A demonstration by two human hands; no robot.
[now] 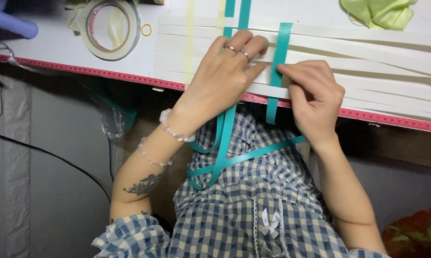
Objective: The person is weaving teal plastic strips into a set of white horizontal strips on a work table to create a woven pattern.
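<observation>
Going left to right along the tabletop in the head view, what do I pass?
Purple tube → tape roll → yellow ring → left hand → teal strip → right hand → green cloth

we see a blue, cream and white checked dress [253, 210] with a small white bow [271, 223] on lace trim; the left hand [225, 79] wears two rings [238, 50]; its wrist carries two beaded bracelets [170, 136]; a dark tattoo [142, 184] marks the forearm; the right hand [316, 93] is bare.
</observation>
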